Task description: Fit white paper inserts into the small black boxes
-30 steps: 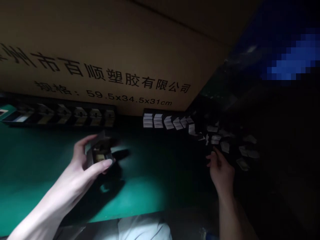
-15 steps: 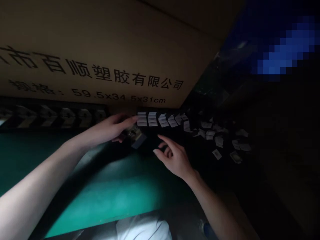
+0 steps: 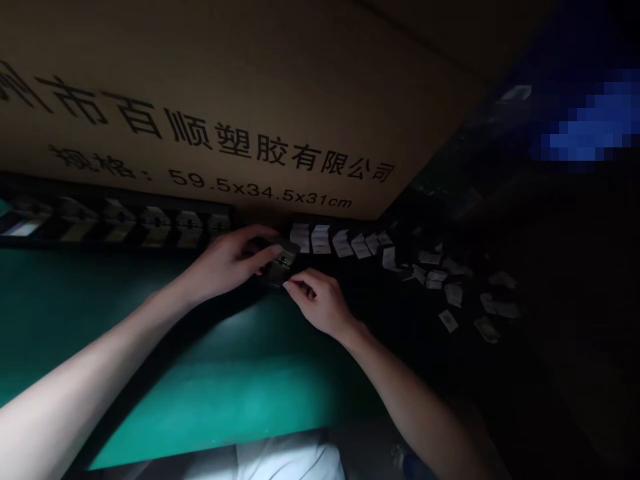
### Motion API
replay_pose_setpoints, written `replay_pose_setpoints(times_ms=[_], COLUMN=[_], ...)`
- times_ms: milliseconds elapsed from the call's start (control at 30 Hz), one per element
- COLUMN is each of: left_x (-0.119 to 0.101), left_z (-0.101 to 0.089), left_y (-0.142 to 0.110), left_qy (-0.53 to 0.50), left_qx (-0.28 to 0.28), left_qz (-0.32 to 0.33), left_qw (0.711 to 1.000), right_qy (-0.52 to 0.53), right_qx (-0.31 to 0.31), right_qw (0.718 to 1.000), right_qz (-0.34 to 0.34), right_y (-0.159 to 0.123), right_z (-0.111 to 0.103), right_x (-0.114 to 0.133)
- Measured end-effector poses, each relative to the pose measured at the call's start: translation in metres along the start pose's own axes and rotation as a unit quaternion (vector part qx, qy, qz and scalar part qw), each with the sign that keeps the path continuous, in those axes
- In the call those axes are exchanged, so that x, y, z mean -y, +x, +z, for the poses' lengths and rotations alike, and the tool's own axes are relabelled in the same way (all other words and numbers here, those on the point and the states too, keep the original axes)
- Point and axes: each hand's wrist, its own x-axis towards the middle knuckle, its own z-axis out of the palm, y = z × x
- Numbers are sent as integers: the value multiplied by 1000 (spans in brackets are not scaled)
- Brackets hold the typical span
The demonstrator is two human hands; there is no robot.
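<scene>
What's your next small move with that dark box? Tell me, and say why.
Probably hold the small dark box steady in the left hand and finish with the right hand at its near edge. Both hands meet there, and the folded white slips lie just beyond, so a wider move might knock them.

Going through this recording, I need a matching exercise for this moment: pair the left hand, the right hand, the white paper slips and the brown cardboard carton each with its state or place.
Things:
1. Bare left hand
2. Bare right hand
3. Folded white paper slips
4. Brown cardboard carton

States:
A. Printed with black Chinese characters
B. Fingertips at the lower edge of the box
C. Wrapped around a small dark box
D. Lined up and scattered beyond the hands

Pairs: 1-C, 2-B, 3-D, 4-A
</scene>
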Motion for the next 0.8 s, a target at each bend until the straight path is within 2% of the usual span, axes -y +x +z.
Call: replay_pose_setpoints(times_ms=[67,133,167,267,400,467,567,633,700,800], left_x=[-2,-5,-7,-7,5,10,10,8,6,5], left_z=[-1,-4,-6,-13,-16,-14,-10,-7,-5,-4], left_y=[-2,-4,-5,-7,-2,0,-2,-4,-5,-6], left_qy=[86,177,215,301,345,356,356,342,322,292], left_qx=[-58,-89,-85,-23,43,46,-5,-62,-102,-121], left_qz=[44,74,79,96,135,130,100,73,52,48], left_qw=[994,977,970,948,928,924,929,935,940,948], right_qy=[-10,-16,-18,-11,2,4,10,16,31,38], right_qx=[4,5,5,11,28,30,27,15,-13,-34], right_qw=[1000,1000,1000,1000,1000,1000,1000,999,996,987], right_qz=[-5,-13,-15,-10,8,8,-10,-39,-86,-150], right_y=[1,2,2,3,3,4,5,3,-6,-30], right_z=[0,0,1,1,-1,0,-1,-4,-11,-23], right_x=[-1,-1,-1,-1,-2,-6,-8,2,24,67])
